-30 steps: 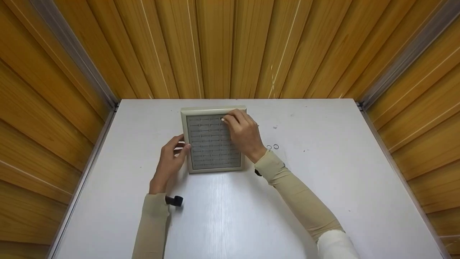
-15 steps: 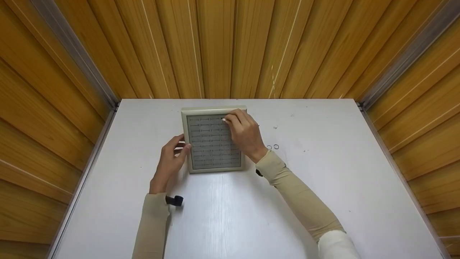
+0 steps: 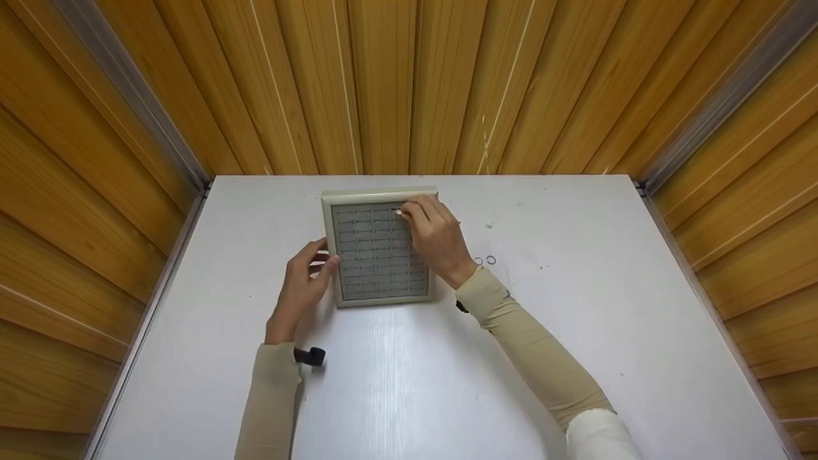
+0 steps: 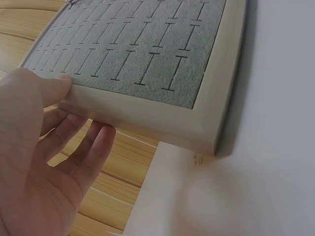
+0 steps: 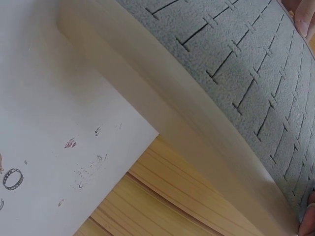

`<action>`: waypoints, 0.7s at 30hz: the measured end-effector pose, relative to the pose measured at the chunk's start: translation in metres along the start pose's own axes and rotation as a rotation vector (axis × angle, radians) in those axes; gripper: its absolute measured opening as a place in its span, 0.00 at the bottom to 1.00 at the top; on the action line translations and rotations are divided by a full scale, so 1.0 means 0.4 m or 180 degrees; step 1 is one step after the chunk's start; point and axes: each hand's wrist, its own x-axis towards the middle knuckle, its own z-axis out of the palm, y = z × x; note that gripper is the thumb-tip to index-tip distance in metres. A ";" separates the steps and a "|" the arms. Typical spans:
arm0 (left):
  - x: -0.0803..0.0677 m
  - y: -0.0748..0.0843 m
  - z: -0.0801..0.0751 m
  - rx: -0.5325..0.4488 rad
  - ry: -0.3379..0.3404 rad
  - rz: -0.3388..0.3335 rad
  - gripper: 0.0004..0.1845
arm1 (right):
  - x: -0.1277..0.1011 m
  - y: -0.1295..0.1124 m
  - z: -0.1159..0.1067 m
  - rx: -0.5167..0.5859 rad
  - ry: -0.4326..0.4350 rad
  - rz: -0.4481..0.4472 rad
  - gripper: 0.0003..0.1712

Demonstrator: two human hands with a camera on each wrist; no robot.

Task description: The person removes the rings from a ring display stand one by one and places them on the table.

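Note:
A ring tray [image 3: 383,302] with a pale frame and a grey slotted pad [image 3: 377,262] is propped at a tilt toward the back of the table. My left hand [image 3: 303,284] holds its left edge; in the left wrist view the thumb lies on the frame and the fingers are beneath. At the pad's top row, my right hand [image 3: 436,233] pinches a small shiny ring [image 3: 398,212] at a slot. Most of that ring is hidden by the fingers. In the right wrist view only bits of fingers show at the right border.
Two rings lie on the white table [image 3: 543,332] right of the tray; one silvery ring [image 5: 13,179] shows plainly in the right wrist view. Small marks dot the tabletop there. Wood-patterned panels [image 3: 383,83] stand behind and at both sides.
My right hand stays at the same top slot with only a slight shift of the wrist. The left hand and the tray keep their places.

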 end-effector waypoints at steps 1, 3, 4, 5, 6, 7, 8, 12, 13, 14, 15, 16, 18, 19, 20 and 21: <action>0.000 -0.001 0.000 -0.0003 0.0004 0.0005 0.24 | 0.000 0.000 0.000 0.0009 -0.0006 -0.0001 0.07; -0.001 -0.002 0.000 -0.0003 0.0007 0.0009 0.24 | -0.001 0.000 -0.001 0.0034 -0.0011 0.0004 0.07; -0.001 -0.002 0.000 0.0000 0.0004 0.0010 0.24 | -0.001 0.000 -0.001 0.0046 -0.0013 0.0006 0.07; -0.001 -0.003 0.000 0.0005 0.0003 0.0010 0.24 | -0.002 0.000 -0.002 0.0055 -0.0013 0.0007 0.07; -0.001 -0.003 0.000 0.0013 0.0000 0.0009 0.25 | -0.002 0.000 -0.002 0.0062 -0.0017 0.0011 0.07; -0.001 -0.004 0.000 0.0016 -0.0003 0.0013 0.25 | -0.002 0.000 -0.002 0.0071 -0.0018 0.0014 0.07; -0.002 -0.004 -0.001 0.0020 -0.0009 0.0013 0.25 | -0.003 0.000 -0.003 0.0078 -0.0013 0.0010 0.07; -0.004 -0.002 0.000 0.0040 -0.0020 0.0009 0.25 | -0.005 0.002 -0.007 0.0143 -0.0009 0.0047 0.08; -0.004 -0.001 0.000 0.0033 -0.0020 0.0013 0.25 | -0.005 0.003 -0.008 0.0173 -0.0005 0.0063 0.08; -0.005 0.000 0.000 0.0027 -0.0022 0.0018 0.25 | -0.004 0.003 -0.010 0.0211 -0.0006 0.0084 0.08; -0.004 -0.001 -0.001 0.0021 -0.0022 0.0025 0.25 | -0.003 0.004 -0.011 0.0255 -0.0010 0.0111 0.08; -0.004 0.000 -0.001 0.0012 -0.0022 0.0030 0.25 | -0.003 0.004 -0.012 0.0305 -0.0010 0.0131 0.08; -0.005 0.000 -0.002 -0.0012 -0.0021 0.0047 0.25 | -0.002 0.006 -0.016 0.0377 -0.0019 0.0161 0.08; -0.005 0.000 -0.002 -0.0019 -0.0022 0.0047 0.25 | -0.001 0.007 -0.018 0.0411 -0.0019 0.0170 0.08; -0.005 0.001 -0.002 -0.0022 -0.0022 0.0044 0.25 | -0.001 0.009 -0.022 0.0435 -0.0026 0.0182 0.08; -0.005 0.001 -0.002 -0.0022 -0.0019 0.0040 0.25 | -0.001 0.010 -0.025 0.0453 -0.0033 0.0197 0.08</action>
